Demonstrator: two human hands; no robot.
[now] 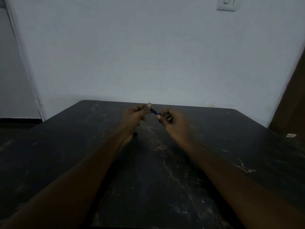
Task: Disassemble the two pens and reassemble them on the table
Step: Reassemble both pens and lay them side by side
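Pinching blue pen [154, 110] — left hand [134, 115], right hand [171, 120] grip ends | axis tilted, right end lower — above table [231, 146]

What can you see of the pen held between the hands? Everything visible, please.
Only a short stretch of the pen shows: a slim, dark blue barrel, plastic by the look, with a lighter glint near its right end. It is held above the dark table, tilted down to the right. The left hand pinches one end, the right hand the other; both ends are hidden by fingers. Cap, tip and whether it is taken apart cannot be told.
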